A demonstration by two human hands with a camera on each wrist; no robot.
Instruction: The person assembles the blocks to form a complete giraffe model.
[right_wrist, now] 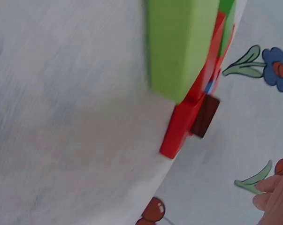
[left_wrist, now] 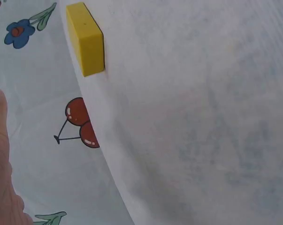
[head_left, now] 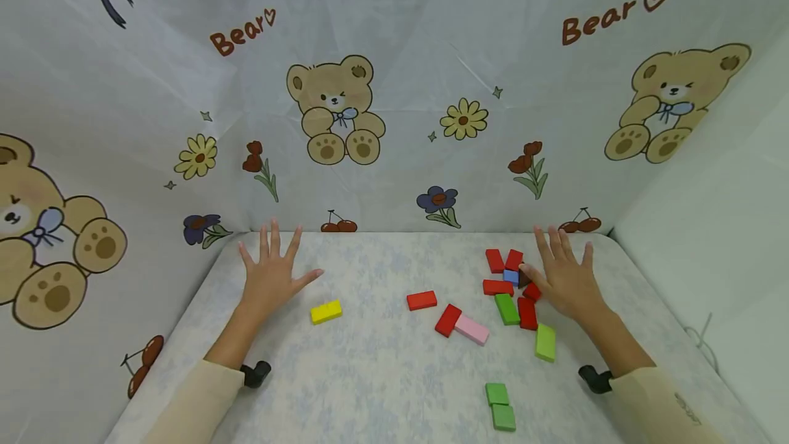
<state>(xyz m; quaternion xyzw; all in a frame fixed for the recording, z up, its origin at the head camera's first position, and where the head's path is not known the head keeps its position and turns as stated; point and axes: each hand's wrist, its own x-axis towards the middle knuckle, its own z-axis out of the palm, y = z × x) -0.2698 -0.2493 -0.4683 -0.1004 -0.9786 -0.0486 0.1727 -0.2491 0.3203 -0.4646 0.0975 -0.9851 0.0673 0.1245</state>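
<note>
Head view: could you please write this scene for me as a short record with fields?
left grip: fingers spread, holding nothing; nearest yellow block
right grip: fingers spread, holding nothing; thumb overlaps dark brown block, contact unclear
around brown block: red blocks, blue block, green block
beside cluster: lime block
middle: lone red block; another red block against pink block
nearest wearer: two green blocks, touching
backdrop: bear-print cloth

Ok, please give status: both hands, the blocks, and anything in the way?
Left hand spread, empty, nearest the yellow block. Right hand spread, empty, near the brown block. Red blocks crowd the brown one, possible obstruction.
</note>
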